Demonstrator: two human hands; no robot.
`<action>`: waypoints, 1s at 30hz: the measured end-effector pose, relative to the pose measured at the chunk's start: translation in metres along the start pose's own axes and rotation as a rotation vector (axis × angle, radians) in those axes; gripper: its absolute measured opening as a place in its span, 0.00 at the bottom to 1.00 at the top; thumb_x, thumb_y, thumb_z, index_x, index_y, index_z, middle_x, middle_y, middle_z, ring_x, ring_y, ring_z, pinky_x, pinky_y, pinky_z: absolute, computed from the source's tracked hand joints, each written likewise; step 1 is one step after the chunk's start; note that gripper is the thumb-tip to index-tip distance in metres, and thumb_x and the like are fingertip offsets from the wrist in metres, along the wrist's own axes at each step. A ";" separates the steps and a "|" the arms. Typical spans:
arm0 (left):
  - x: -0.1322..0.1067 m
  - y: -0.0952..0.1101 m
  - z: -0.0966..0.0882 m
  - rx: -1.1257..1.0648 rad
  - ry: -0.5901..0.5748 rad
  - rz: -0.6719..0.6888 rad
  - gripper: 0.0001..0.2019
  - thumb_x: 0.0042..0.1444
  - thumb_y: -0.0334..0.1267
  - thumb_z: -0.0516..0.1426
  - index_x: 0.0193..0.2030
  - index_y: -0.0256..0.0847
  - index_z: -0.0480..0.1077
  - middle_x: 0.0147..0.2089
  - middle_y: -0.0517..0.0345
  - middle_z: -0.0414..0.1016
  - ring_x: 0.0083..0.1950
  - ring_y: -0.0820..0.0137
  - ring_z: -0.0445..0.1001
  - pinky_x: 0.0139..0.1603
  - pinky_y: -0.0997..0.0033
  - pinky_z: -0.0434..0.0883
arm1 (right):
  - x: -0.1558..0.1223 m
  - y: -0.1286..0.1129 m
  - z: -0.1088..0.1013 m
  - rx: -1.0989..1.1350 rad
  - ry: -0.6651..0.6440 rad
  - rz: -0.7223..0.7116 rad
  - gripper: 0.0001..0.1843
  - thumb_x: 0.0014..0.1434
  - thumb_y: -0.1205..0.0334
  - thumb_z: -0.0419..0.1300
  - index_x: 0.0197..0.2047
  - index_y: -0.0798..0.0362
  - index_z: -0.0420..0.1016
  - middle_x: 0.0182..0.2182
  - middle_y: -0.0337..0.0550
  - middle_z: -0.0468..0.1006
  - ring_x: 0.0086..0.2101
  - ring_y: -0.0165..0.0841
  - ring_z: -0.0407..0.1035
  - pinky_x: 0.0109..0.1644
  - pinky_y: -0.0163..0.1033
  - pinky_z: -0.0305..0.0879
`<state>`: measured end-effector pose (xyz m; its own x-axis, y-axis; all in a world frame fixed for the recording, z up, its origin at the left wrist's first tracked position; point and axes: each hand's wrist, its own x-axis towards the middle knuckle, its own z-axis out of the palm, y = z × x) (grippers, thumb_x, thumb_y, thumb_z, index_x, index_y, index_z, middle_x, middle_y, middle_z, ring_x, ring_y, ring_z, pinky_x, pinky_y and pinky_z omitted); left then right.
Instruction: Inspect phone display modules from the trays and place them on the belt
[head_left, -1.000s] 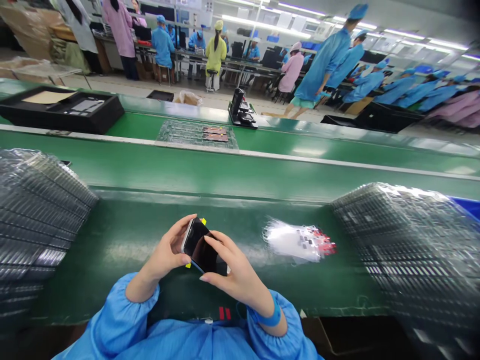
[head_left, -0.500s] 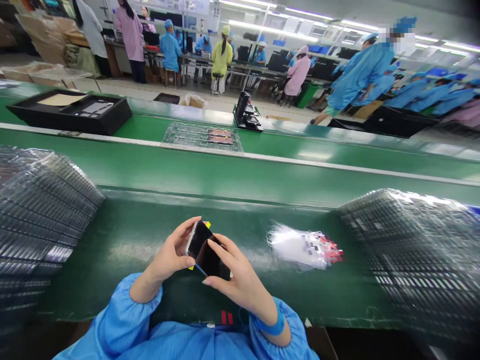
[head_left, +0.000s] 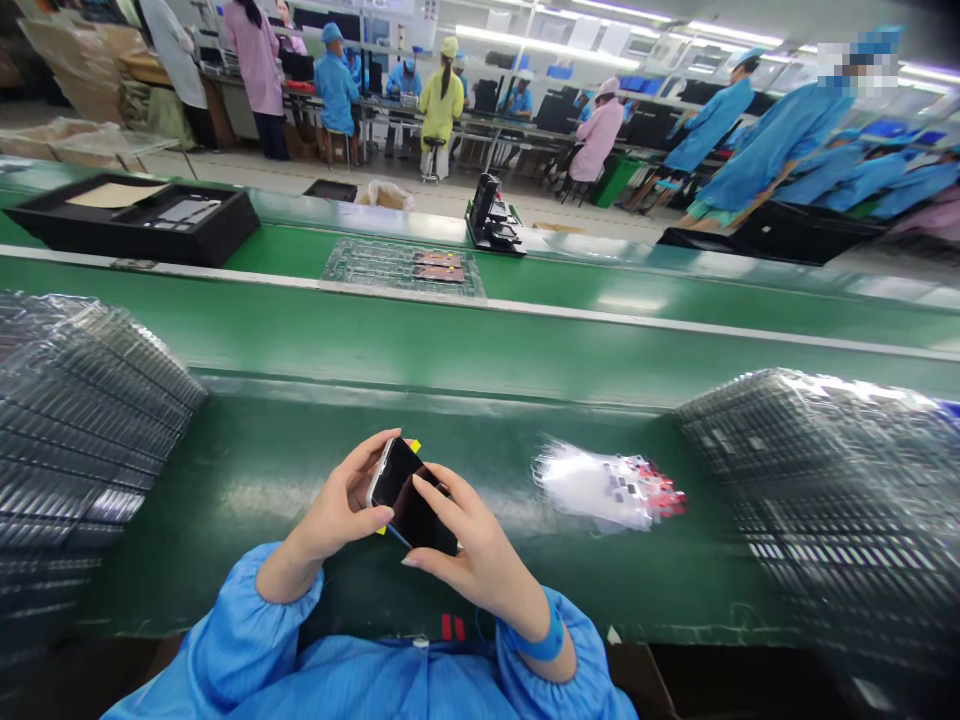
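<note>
So the phone (head_left: 401, 492), dark screen up, is in both hands over the worktop (head_left: 285, 440), between its middle and the near edge. The left hand (head_left: 337, 510) has one end pinched between thumb and fingers; the right hand (head_left: 476, 530) is curled around the other end, one fingertip on the screen. Yellow tabs (head_left: 415, 446) poke out either side.

Container-wise: past the worktop's far edge there's a green strip (head_left: 675, 290) behind a white rail (head_left: 592, 314). On its left sits a black box (head_left: 202, 240), a tan sheet (head_left: 116, 193) in the left part and flat grey pieces (head_left: 180, 213) in the right. Beside it, a clear tray (head_left: 360, 265) has two brownish pieces (head_left: 439, 265) towards its right end.

Tall stacks of clear trays, left stack (head_left: 75, 400) and right stack (head_left: 810, 470), flank the worktop's side edges; can't tell what's in those. Red-ended clear strips (head_left: 585, 485) lie loose near the right one.
</note>
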<state>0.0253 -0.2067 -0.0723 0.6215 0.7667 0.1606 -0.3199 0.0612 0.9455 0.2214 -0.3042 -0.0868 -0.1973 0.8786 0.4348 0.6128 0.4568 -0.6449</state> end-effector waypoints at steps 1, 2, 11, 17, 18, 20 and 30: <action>0.000 0.000 0.000 0.002 -0.004 -0.002 0.37 0.51 0.46 0.70 0.67 0.49 0.67 0.63 0.43 0.74 0.60 0.55 0.76 0.55 0.69 0.74 | 0.000 0.000 0.000 -0.002 0.001 -0.004 0.39 0.65 0.44 0.61 0.72 0.48 0.56 0.65 0.60 0.64 0.63 0.49 0.63 0.63 0.57 0.68; 0.000 0.001 0.000 0.001 -0.010 -0.003 0.36 0.51 0.46 0.70 0.67 0.51 0.67 0.63 0.44 0.74 0.60 0.55 0.76 0.56 0.69 0.74 | 0.001 0.000 -0.001 -0.004 0.001 -0.008 0.39 0.65 0.44 0.61 0.72 0.49 0.56 0.65 0.60 0.64 0.63 0.49 0.63 0.62 0.57 0.68; 0.001 -0.002 -0.002 -0.031 -0.033 -0.025 0.38 0.50 0.46 0.70 0.68 0.51 0.66 0.66 0.44 0.71 0.62 0.53 0.74 0.56 0.67 0.73 | 0.002 0.001 -0.001 -0.024 0.020 -0.044 0.39 0.65 0.44 0.61 0.73 0.48 0.55 0.65 0.60 0.63 0.63 0.48 0.62 0.62 0.57 0.68; 0.002 -0.011 -0.006 -0.034 0.014 -0.066 0.38 0.49 0.50 0.70 0.67 0.49 0.67 0.66 0.45 0.71 0.67 0.51 0.69 0.64 0.61 0.67 | 0.003 0.000 -0.003 -0.072 -0.008 0.005 0.40 0.63 0.47 0.64 0.72 0.49 0.56 0.64 0.61 0.65 0.61 0.50 0.65 0.61 0.58 0.69; 0.002 -0.012 -0.007 -0.038 0.018 -0.072 0.38 0.49 0.50 0.70 0.67 0.49 0.67 0.66 0.45 0.71 0.67 0.51 0.69 0.65 0.60 0.66 | 0.004 0.000 -0.004 -0.077 -0.011 0.005 0.40 0.63 0.48 0.64 0.72 0.50 0.56 0.64 0.61 0.65 0.61 0.50 0.65 0.61 0.58 0.69; 0.002 -0.013 -0.008 -0.043 0.016 -0.078 0.39 0.48 0.50 0.70 0.67 0.49 0.67 0.67 0.45 0.70 0.68 0.50 0.67 0.66 0.59 0.65 | 0.005 -0.002 -0.005 -0.087 -0.011 -0.003 0.40 0.63 0.49 0.65 0.72 0.50 0.56 0.64 0.61 0.65 0.61 0.50 0.65 0.61 0.58 0.69; 0.000 -0.007 -0.011 -0.013 -0.036 -0.059 0.41 0.46 0.49 0.71 0.68 0.49 0.66 0.66 0.45 0.72 0.66 0.51 0.69 0.65 0.60 0.67 | 0.007 -0.010 -0.009 -0.126 0.033 -0.067 0.37 0.66 0.50 0.62 0.72 0.52 0.56 0.64 0.64 0.63 0.63 0.50 0.62 0.61 0.59 0.68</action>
<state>0.0193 -0.2003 -0.0819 0.6650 0.7378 0.1154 -0.2910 0.1138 0.9499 0.2208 -0.3044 -0.0718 -0.2173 0.8406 0.4962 0.6906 0.4917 -0.5304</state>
